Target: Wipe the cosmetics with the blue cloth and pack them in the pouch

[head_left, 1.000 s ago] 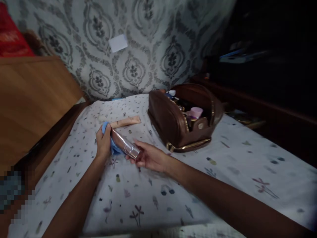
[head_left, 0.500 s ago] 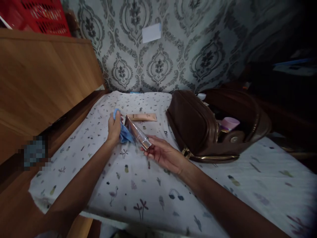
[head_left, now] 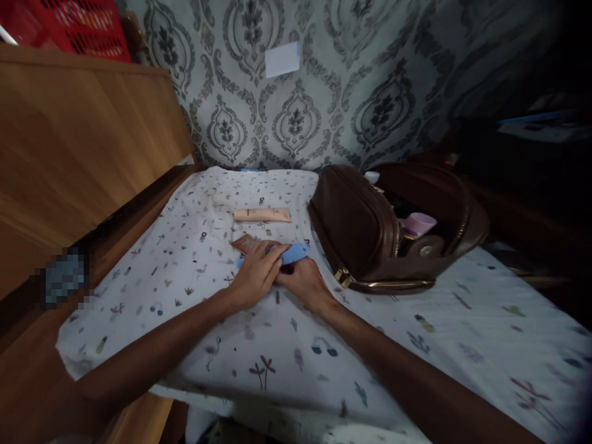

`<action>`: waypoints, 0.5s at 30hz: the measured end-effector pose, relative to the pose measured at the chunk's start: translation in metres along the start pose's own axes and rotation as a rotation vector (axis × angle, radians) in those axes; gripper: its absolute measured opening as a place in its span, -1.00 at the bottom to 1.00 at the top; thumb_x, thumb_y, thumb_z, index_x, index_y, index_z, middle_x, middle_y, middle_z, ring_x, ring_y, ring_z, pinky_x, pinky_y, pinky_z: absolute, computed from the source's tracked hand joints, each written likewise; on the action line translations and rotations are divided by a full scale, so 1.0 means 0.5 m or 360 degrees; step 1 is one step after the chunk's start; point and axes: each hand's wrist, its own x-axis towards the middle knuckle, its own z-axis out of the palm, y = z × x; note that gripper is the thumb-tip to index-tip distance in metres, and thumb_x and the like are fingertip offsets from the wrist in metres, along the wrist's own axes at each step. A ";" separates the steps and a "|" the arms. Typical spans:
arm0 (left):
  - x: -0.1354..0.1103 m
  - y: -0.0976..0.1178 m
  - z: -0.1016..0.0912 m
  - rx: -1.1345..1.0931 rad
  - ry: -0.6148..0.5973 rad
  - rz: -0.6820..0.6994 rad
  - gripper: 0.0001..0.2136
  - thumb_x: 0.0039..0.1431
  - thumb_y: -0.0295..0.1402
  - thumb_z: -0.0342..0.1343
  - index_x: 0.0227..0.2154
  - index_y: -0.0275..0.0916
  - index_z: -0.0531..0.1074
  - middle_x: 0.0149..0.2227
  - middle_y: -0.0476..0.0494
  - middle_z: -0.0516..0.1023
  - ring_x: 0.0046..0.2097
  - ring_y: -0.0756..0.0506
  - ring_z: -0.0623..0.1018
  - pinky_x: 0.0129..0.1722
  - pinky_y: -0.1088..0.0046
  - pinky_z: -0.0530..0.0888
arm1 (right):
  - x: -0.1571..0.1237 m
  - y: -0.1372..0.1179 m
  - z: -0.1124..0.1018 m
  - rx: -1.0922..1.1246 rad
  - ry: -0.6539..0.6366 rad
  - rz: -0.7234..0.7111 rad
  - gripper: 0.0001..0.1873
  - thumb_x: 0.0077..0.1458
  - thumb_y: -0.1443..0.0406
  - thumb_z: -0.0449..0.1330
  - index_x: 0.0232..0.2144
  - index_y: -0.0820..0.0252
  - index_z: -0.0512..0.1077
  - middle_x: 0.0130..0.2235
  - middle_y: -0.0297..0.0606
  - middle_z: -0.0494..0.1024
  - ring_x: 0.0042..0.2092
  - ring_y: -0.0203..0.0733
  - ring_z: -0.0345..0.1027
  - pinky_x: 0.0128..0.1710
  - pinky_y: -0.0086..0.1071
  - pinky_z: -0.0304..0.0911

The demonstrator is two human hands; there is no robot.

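Mid-sheet, head view: left hand (head_left: 256, 274) clamps blue cloth (head_left: 294, 253) over tube (head_left: 244, 243), wiping step, I judge. Right hand (head_left: 304, 282) steadies near end; those fingers hidden, grip unclear. Any further stroke needs firm hold. Brown bag (head_left: 356, 231) close right, second tube (head_left: 262, 214) just beyond; open sheet (head_left: 185, 296) left and near.

Open sheet (head_left: 152, 277) runs from the left hand (head_left: 254, 275) to the wooden panel (head_left: 83, 142). The brown bag (head_left: 354, 231) stands just beside the right hand (head_left: 303, 282), blocking that side. Ahead, a beige tube (head_left: 262, 214) lies crosswise before the wall (head_left: 324, 111).
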 end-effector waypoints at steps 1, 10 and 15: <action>-0.003 -0.012 -0.007 0.0044 -0.0036 0.0012 -0.63 0.44 -0.26 -0.24 0.08 -0.20 0.41 -0.04 -0.28 0.47 0.00 -0.21 0.42 0.06 0.16 0.37 | -0.001 -0.001 0.000 -0.0006 -0.0007 0.0011 -0.79 -0.07 0.16 0.24 -0.42 0.18 0.44 -0.45 -0.35 0.51 -0.37 -0.18 0.36 -0.36 -0.38 0.18; -0.040 -0.155 -0.101 0.0646 -0.0005 -0.0310 -0.71 0.36 -0.37 -0.16 -0.15 -0.19 0.49 -0.16 -0.23 0.47 -0.08 -0.21 0.40 -0.05 0.22 0.41 | -0.010 0.006 0.013 -0.0068 0.0058 0.0053 -0.64 -0.09 0.21 0.35 -0.20 0.22 0.48 -0.40 -0.31 0.53 -0.39 -0.21 0.38 -0.34 -0.36 0.26; -0.061 -0.203 -0.174 0.0689 0.0097 -0.0582 -0.72 0.29 -0.41 -0.15 -0.22 -0.24 0.50 -0.28 -0.18 0.42 -0.21 -0.18 0.43 -0.13 0.27 0.43 | -0.027 0.009 -0.009 -0.0238 0.0071 -0.0150 -0.71 -0.05 0.33 0.30 -0.20 0.21 0.54 -0.29 -0.23 0.54 -0.31 -0.16 0.40 -0.26 -0.31 0.31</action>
